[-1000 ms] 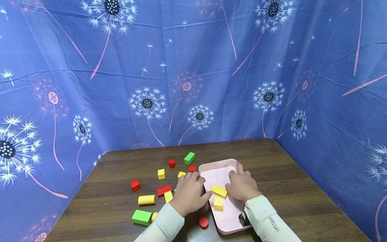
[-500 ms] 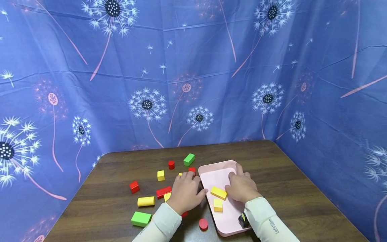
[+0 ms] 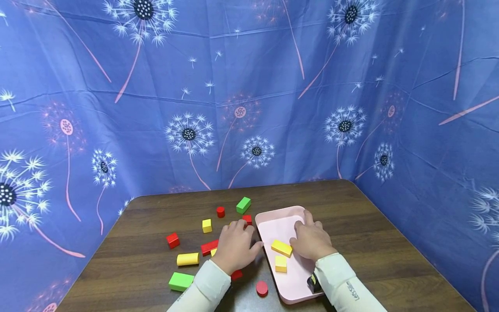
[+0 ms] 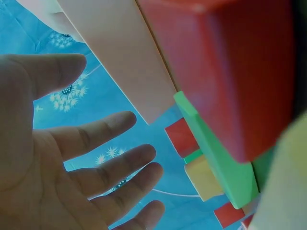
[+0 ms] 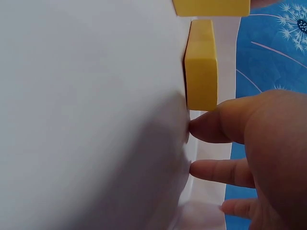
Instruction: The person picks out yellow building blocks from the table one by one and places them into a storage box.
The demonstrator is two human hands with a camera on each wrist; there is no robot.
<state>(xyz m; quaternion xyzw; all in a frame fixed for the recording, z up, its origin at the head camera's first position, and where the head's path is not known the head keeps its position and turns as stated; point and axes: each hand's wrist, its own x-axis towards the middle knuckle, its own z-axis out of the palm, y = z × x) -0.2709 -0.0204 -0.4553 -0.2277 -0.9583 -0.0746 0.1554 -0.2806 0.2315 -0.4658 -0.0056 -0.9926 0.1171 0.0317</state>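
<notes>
My left hand hovers palm-down over the blocks left of the pink tray, its fingers loosely spread with nothing between them. In the left wrist view, a red block and a long green block lie beyond its fingertips. Inside the tray, my right hand rests its fingertips on the floor near the right wall. Its thumb is right beside a long yellow block, which lies flat. A yellow cube-like block sits just nearer to me.
Left of the tray are a yellow cylinder, a green block, red cube and yellow cube. A red disc lies by the tray's near-left side. Farther back are a red cylinder and green block.
My left hand has drawn a little left, away from the tray's edge, and a red block now shows beside its wrist. The right hand and the yellow blocks have stayed in place.
</notes>
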